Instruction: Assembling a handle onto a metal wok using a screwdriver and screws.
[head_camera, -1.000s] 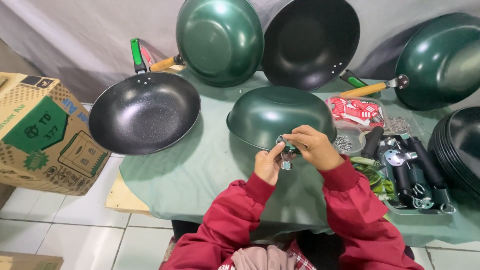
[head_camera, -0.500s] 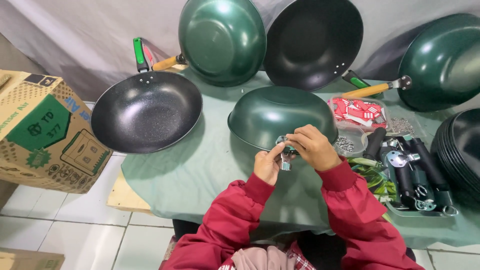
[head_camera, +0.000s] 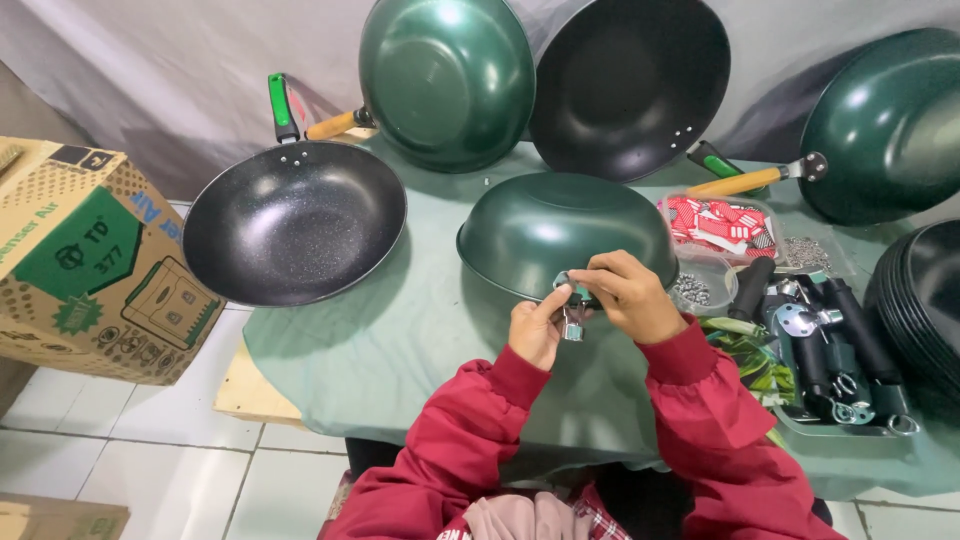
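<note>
Metal bracket (head_camera: 572, 312) pinched between both hands (head_camera: 590, 310).

At far left, beside the green-covered table (head_camera: 400, 330), stands a brown cardboard carton (head_camera: 85, 265) printed with a dark green panel, green line drawings and a small black patch on its top edge; the corner of a second brown carton (head_camera: 55, 518) shows at the bottom left on the tiled floor. On the right half of the table, behind the hands, a clear plastic tub (head_camera: 722, 222) holds a heap of small red-and-white labels (head_camera: 715, 220). Near the right forearm lies a crumpled green, patterned plastic packet (head_camera: 750, 350), partly under a tray of black handles.
</note>
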